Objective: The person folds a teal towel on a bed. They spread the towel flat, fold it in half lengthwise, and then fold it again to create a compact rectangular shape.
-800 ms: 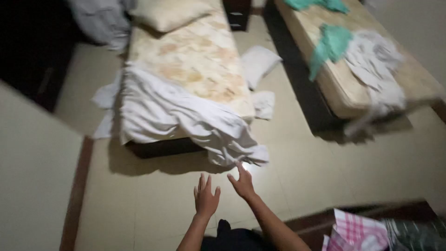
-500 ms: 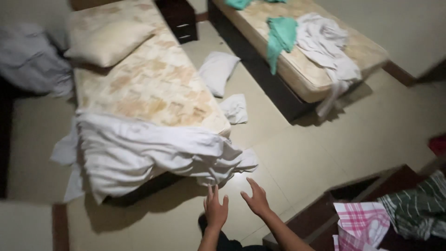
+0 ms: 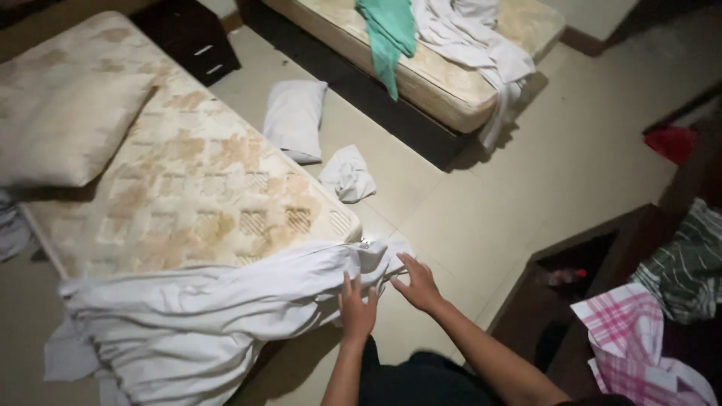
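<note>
— What does the head camera show of the person's own body?

— Two forearms and two hands, the left hand [image 3: 356,308] and the right hand [image 3: 418,284]. Both forearms are bare, with no sleeve showing along the visible length.

— Anything worn on the hands themselves?

— The hands are bare too, without gloves. Whether a ring or a wristband is worn cannot be told in the dim light.

— And clothing?

— Below the hands, between the two forearms, sits a dark, almost black garment [image 3: 421,380]. It looks plain, with no pattern to make out, and its kind cannot be told.

— Any markings on it?

— None can be made out; the cloth is too dark.
</note>
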